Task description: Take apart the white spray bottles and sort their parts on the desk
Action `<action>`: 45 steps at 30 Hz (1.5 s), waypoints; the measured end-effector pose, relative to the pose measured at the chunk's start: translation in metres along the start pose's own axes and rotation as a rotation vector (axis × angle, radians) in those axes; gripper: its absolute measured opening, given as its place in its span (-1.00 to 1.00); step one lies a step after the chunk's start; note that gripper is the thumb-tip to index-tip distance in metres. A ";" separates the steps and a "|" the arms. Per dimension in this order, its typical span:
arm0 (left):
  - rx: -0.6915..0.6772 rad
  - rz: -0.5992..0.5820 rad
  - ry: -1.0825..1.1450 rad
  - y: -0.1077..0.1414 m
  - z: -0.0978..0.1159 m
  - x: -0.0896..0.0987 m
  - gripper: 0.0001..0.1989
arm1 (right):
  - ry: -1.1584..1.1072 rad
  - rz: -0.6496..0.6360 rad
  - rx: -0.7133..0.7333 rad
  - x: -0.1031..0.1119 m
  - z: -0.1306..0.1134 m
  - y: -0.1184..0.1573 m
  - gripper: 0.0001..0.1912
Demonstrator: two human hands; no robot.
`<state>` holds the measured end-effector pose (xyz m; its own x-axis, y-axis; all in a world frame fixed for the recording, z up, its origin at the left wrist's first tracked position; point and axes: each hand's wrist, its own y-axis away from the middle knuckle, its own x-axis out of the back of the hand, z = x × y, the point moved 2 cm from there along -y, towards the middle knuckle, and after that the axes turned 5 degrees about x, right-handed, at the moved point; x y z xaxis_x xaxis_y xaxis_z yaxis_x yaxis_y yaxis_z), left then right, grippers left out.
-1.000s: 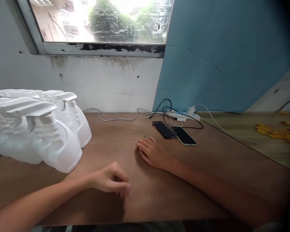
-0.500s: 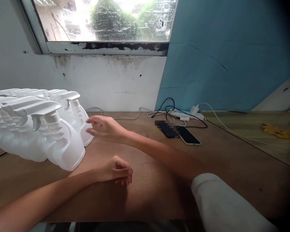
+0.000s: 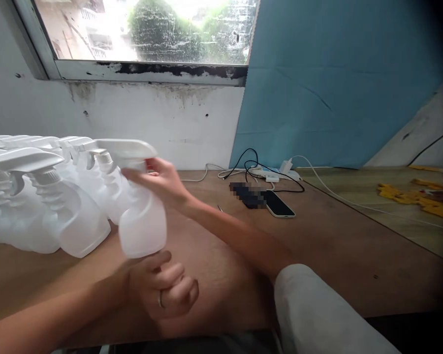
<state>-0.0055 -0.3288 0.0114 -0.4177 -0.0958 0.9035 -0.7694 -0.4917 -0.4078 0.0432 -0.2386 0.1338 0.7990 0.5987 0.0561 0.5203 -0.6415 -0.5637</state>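
A white spray bottle (image 3: pixel 143 228) hangs upright just above the table, its trigger head pointing left. My right hand (image 3: pixel 158 179) is wrapped around its neck below the sprayer head; the fingers behind the neck are partly hidden. Just under the bottle's base is my left hand (image 3: pixel 170 290), curled into a loose fist with a ring on one finger. Nothing shows in that fist, and I cannot tell if its thumb touches the bottle. At the left stand several more white spray bottles (image 3: pixel 77 216) in close rows.
On the brown table (image 3: pixel 328 260) lie a phone (image 3: pixel 280 204) and a dark, partly blurred object (image 3: pixel 243 194). Behind them, black and white cables run to a power strip (image 3: pixel 271 173). Yellow pieces (image 3: pixel 417 196) lie at the far right. A wall with a window (image 3: pixel 192 34) rises behind.
My right hand has taken hold of a spray bottle and lifted it to the right, away from the others. My left hand has turned over, curled up and come nearer. The view has shifted slightly.
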 end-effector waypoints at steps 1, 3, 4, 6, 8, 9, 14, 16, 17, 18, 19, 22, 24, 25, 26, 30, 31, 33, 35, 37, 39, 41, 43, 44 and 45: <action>-0.068 0.118 -0.103 0.003 -0.002 0.002 -0.89 | -0.057 0.043 0.046 0.014 -0.003 0.005 -0.62; -0.093 0.429 -0.293 0.003 -0.010 0.008 -0.74 | -0.167 0.126 0.025 0.043 -0.007 0.012 -0.60; -0.054 0.557 -0.358 0.001 -0.016 0.012 -0.67 | -0.199 0.190 0.012 0.058 -0.009 0.015 -0.59; 0.084 0.691 -0.365 -0.009 -0.030 0.017 -0.49 | -0.233 0.293 0.018 0.082 -0.013 0.020 -0.58; 0.251 0.726 -0.209 -0.019 -0.043 0.020 -0.34 | -0.249 0.351 0.032 0.100 -0.016 0.023 -0.55; 0.347 0.724 -0.092 -0.023 -0.049 0.020 -0.27 | -0.255 0.367 0.033 0.107 -0.017 0.025 -0.53; 0.854 0.443 0.684 -0.025 -0.067 0.002 -0.22 | -0.246 0.395 -0.020 0.116 -0.015 0.028 -0.52; 0.917 0.338 0.864 -0.023 -0.068 -0.005 -0.27 | -0.244 0.370 -0.016 0.113 -0.015 0.029 -0.53; 0.916 0.319 0.911 -0.022 -0.068 -0.007 -0.28 | -0.245 0.342 -0.008 0.112 -0.016 0.029 -0.54; 0.902 0.317 0.941 -0.022 -0.067 -0.008 -0.28 | -0.247 0.306 0.001 0.110 -0.017 0.029 -0.55; 0.881 0.313 0.970 -0.021 -0.067 -0.008 -0.28 | -0.253 0.264 0.010 0.109 -0.019 0.030 -0.56; 0.837 0.267 1.046 -0.022 -0.064 -0.006 -0.30 | -0.289 0.142 0.030 0.104 -0.024 0.031 -0.52; 0.828 0.241 1.072 -0.022 -0.061 -0.004 -0.29 | -0.315 0.111 0.050 0.101 -0.026 0.031 -0.51; 0.826 0.230 1.083 -0.023 -0.060 -0.003 -0.29 | -0.316 0.117 0.054 0.100 -0.026 0.031 -0.51; 0.824 0.223 1.091 -0.023 -0.059 -0.003 -0.28 | -0.307 0.130 0.048 0.099 -0.025 0.032 -0.51; 0.810 0.224 1.117 -0.024 -0.060 -0.004 -0.31 | -0.263 0.175 -0.010 0.099 -0.020 0.032 -0.54; 0.805 0.228 1.122 -0.023 -0.061 -0.005 -0.31 | -0.271 0.163 -0.017 0.099 -0.020 0.032 -0.56; 0.796 0.232 1.133 -0.022 -0.064 -0.008 -0.32 | -0.312 0.108 -0.014 0.100 -0.021 0.032 -0.56; 0.792 0.231 1.139 -0.021 -0.066 -0.010 -0.32 | -0.346 0.036 -0.013 0.099 -0.023 0.032 -0.56; 0.794 0.217 1.137 -0.021 -0.066 -0.011 -0.33 | -0.339 0.032 -0.004 0.099 -0.023 0.033 -0.57; 0.804 0.209 1.128 -0.021 -0.066 -0.010 -0.33 | -0.300 0.086 -0.007 0.099 -0.021 0.033 -0.55; 0.816 0.208 1.125 -0.022 -0.064 -0.008 -0.32 | -0.277 0.142 -0.009 0.101 -0.018 0.033 -0.54; 0.819 0.209 1.131 -0.023 -0.063 -0.006 -0.31 | -0.291 0.142 -0.024 0.102 -0.016 0.032 -0.56; 0.819 0.203 1.134 -0.024 -0.062 -0.005 -0.30 | -0.307 0.123 -0.037 0.102 -0.016 0.031 -0.57; 0.821 0.196 1.136 -0.024 -0.062 -0.004 -0.30 | -0.322 0.096 -0.052 0.102 -0.016 0.031 -0.56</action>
<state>-0.0152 -0.2630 0.0098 -0.9417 0.3254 0.0852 -0.3236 -0.9456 0.0345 0.1461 -0.2050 0.1356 0.7129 0.6501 -0.2632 0.4686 -0.7207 -0.5109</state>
